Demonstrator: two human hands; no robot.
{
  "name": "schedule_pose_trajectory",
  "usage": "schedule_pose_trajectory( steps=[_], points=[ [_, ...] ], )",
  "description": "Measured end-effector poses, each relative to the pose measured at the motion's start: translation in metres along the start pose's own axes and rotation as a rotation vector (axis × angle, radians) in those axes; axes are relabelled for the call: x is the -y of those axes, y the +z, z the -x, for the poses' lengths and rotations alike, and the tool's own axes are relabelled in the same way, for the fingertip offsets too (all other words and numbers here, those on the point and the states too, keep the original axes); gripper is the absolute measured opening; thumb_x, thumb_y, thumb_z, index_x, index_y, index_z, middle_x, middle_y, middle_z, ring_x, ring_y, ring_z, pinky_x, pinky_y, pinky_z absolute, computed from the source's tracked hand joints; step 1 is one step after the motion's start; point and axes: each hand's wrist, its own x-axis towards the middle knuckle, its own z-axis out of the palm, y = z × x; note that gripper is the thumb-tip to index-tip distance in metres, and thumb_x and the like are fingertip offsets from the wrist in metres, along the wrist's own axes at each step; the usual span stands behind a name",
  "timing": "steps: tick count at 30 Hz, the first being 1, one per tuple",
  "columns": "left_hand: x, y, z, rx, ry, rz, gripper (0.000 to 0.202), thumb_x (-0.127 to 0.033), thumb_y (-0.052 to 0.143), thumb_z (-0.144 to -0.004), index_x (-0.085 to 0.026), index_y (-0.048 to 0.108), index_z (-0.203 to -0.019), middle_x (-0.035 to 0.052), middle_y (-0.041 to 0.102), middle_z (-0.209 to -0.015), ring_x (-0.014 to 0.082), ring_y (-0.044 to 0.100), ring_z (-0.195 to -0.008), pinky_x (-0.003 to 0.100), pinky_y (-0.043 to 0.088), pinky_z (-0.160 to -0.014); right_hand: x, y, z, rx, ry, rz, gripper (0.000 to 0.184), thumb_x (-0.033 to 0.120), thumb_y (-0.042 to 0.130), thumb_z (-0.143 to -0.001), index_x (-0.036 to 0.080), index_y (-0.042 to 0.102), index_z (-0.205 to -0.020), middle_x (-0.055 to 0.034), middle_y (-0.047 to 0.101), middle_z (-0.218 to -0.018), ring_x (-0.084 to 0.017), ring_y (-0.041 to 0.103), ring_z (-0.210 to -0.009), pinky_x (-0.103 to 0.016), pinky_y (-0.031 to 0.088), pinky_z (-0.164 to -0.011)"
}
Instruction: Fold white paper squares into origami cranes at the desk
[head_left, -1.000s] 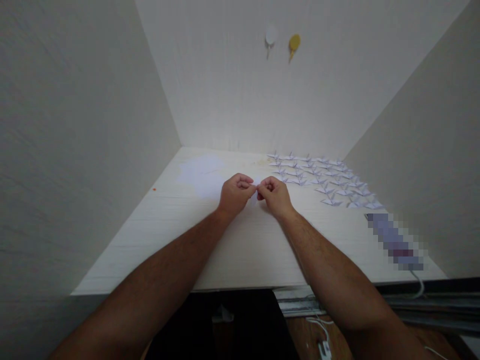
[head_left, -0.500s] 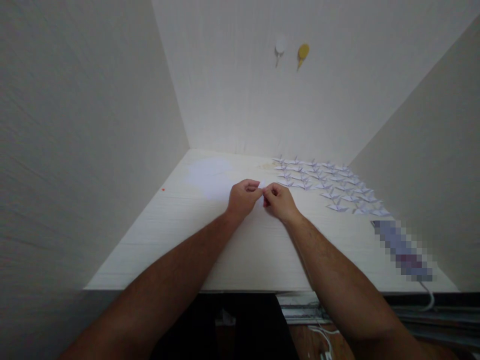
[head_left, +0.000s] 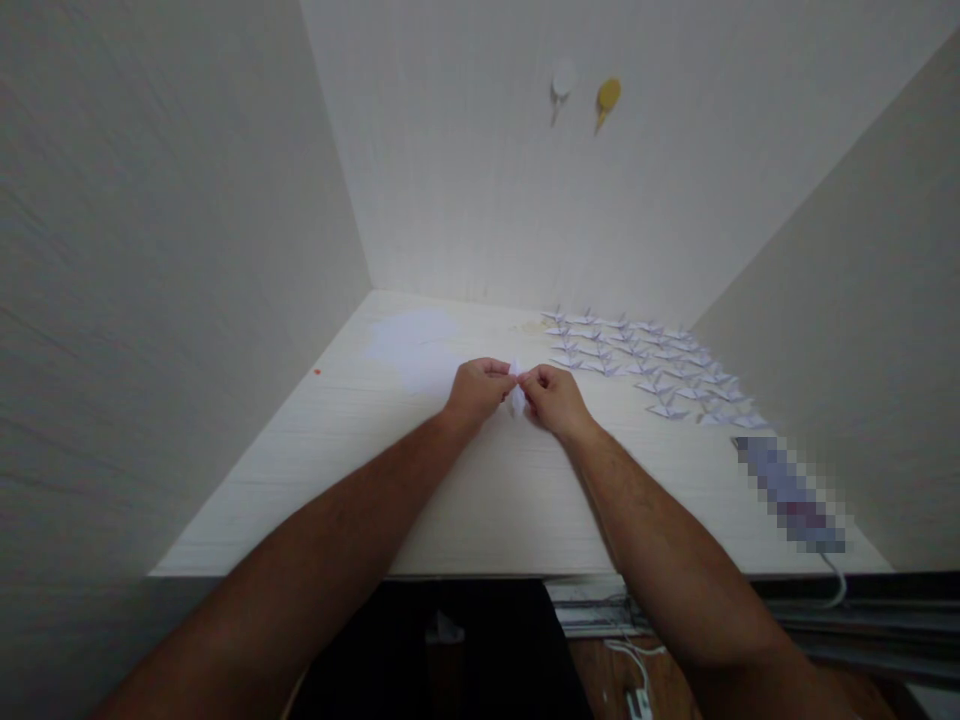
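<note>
Between my hands, above the middle of the white table [head_left: 480, 500], is a small folded white paper piece [head_left: 517, 402]. My left hand [head_left: 480, 388] pinches it from the left with thumb and fingers. From the right, my right hand [head_left: 553, 396] pinches the same paper, its fingertips almost touching the left ones. Part of the paper is hidden behind the fingers. White paper sheets [head_left: 412, 340] lie spread just beyond my left hand. Rows of folded white paper cranes [head_left: 630, 350] stand to the right of my right hand.
A blurred-out flat device [head_left: 791, 500] with a cable [head_left: 838, 580] lies at the table's right. White walls enclose the left, back and right sides. Two hooks, one white [head_left: 562, 80] and one yellow [head_left: 609, 95], are on the back wall. A small red spot [head_left: 317, 372] marks the left edge.
The folded paper now shows above and below my fingertips, where before it was mostly hidden. Both hands keep their pinch. The whole view has shifted slightly.
</note>
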Motion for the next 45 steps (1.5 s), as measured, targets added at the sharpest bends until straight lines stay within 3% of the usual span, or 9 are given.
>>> schedule_pose_trajectory(
  steps=[3, 7, 9, 11, 17, 21, 24, 34, 45],
  points=[
    [-0.003, -0.004, -0.001, -0.028, -0.043, 0.080, 0.029, -0.011, 0.068, -0.056, -0.017, 0.054, -0.080, -0.0048, 0.054, -0.047, 0.0102, 0.048, -0.043, 0.022, 0.035, -0.045, 0.003, -0.001, 0.001, 0.013, 0.012, -0.149, 0.023, 0.040, 0.057, -0.079, 0.017, 0.058, -0.077, 0.0020, 0.057, -0.057, -0.010, 0.048, -0.045, -0.021, 0.036, -0.043],
    [-0.004, -0.010, -0.002, -0.006, -0.080, 0.159, 0.024, -0.015, 0.070, -0.056, -0.018, 0.050, -0.070, -0.0041, 0.052, -0.049, 0.0095, 0.047, -0.045, 0.022, 0.034, -0.045, 0.011, -0.006, 0.005, -0.025, -0.254, -0.125, 0.025, 0.026, 0.062, -0.073, 0.019, 0.061, -0.098, -0.0045, 0.065, -0.094, -0.010, 0.058, -0.064, -0.021, 0.044, -0.051],
    [-0.003, -0.012, -0.002, 0.043, -0.083, 0.147, 0.021, -0.020, 0.071, -0.057, -0.017, 0.052, -0.066, -0.0032, 0.053, -0.051, 0.0091, 0.047, -0.047, 0.022, 0.034, -0.046, 0.014, -0.008, 0.006, -0.033, -0.395, -0.046, 0.020, 0.024, 0.064, -0.073, 0.020, 0.065, -0.093, -0.0066, 0.063, -0.105, -0.012, 0.060, -0.073, -0.021, 0.044, -0.052],
    [-0.003, -0.012, -0.003, 0.077, -0.068, 0.086, 0.019, -0.025, 0.071, -0.060, -0.017, 0.056, -0.067, -0.0014, 0.056, -0.055, 0.0097, 0.049, -0.049, 0.022, 0.033, -0.046, 0.016, -0.009, 0.006, -0.060, -0.449, 0.004, 0.010, 0.025, 0.064, -0.075, 0.020, 0.067, -0.084, -0.0064, 0.064, -0.099, -0.014, 0.060, -0.077, -0.022, 0.044, -0.053],
    [-0.006, -0.015, -0.005, 0.148, 0.168, -0.158, 0.019, -0.035, 0.064, -0.070, -0.016, 0.066, -0.068, 0.0010, 0.062, -0.065, 0.0114, 0.052, -0.058, 0.023, 0.036, -0.050, 0.016, -0.011, 0.003, -0.190, -0.233, -0.076, 0.012, 0.029, 0.067, -0.073, 0.018, 0.062, -0.074, -0.0003, 0.062, -0.069, -0.012, 0.055, -0.062, -0.023, 0.042, -0.054],
    [-0.009, -0.016, -0.002, 0.189, 0.224, -0.125, 0.019, -0.026, 0.073, -0.061, -0.015, 0.066, -0.076, 0.0006, 0.065, -0.069, 0.0118, 0.058, -0.063, 0.024, 0.043, -0.061, 0.020, -0.012, 0.002, -0.084, -0.052, -0.239, 0.019, 0.032, 0.070, -0.067, 0.018, 0.058, -0.071, 0.0034, 0.057, -0.056, -0.010, 0.050, -0.048, -0.021, 0.037, -0.045],
    [-0.012, -0.014, 0.002, 0.170, 0.208, -0.117, 0.017, -0.022, 0.071, -0.061, -0.015, 0.064, -0.074, -0.0002, 0.064, -0.063, 0.0115, 0.058, -0.058, 0.024, 0.044, -0.058, 0.025, -0.012, 0.004, -0.015, 0.010, -0.294, 0.021, 0.032, 0.071, -0.065, 0.018, 0.057, -0.070, 0.0031, 0.058, -0.053, -0.009, 0.051, -0.045, -0.020, 0.036, -0.043],
    [-0.014, -0.013, 0.004, 0.146, 0.205, -0.137, 0.012, -0.017, 0.066, -0.061, -0.015, 0.063, -0.073, -0.0014, 0.062, -0.059, 0.0103, 0.056, -0.053, 0.022, 0.042, -0.052, 0.022, -0.011, 0.003, 0.069, 0.058, -0.442, 0.020, 0.027, 0.071, -0.061, 0.017, 0.057, -0.070, 0.0027, 0.061, -0.050, -0.010, 0.054, -0.041, -0.020, 0.041, -0.042],
    [-0.005, -0.014, -0.001, 0.240, 0.160, 0.089, 0.016, -0.024, 0.073, -0.062, -0.015, 0.064, -0.073, 0.0001, 0.063, -0.065, 0.0104, 0.058, -0.059, 0.024, 0.047, -0.060, 0.016, -0.011, 0.001, 0.082, -0.043, -0.532, 0.020, 0.029, 0.072, -0.063, 0.019, 0.060, -0.076, 0.0053, 0.060, -0.052, -0.009, 0.054, -0.042, -0.021, 0.044, -0.045]
  ],
)
